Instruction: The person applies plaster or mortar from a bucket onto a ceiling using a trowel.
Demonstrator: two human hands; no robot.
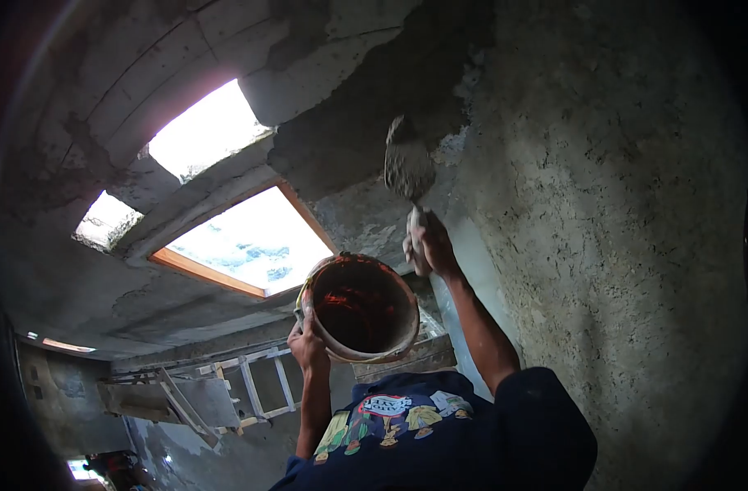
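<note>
My left hand (310,348) is closed on the near left side of a round bucket (361,307), its fingers at the rim. The mouth of the bucket faces me, showing a dark inside with reddish streaks and a grey-crusted rim. Up and to the right of it, my right hand (425,241) is wrapped around the handle of a trowel (409,168). Grey mortar covers the trowel's blade, which points upward in the view, in front of a dark, damp-looking patch of wall (366,106).
A rough plastered wall (611,204) fills the right side. Left of the bucket is a bright window opening with a wooden frame (210,272), with smaller openings (206,135) beyond. A wooden ladder-like frame (263,389) and boards stand at lower left.
</note>
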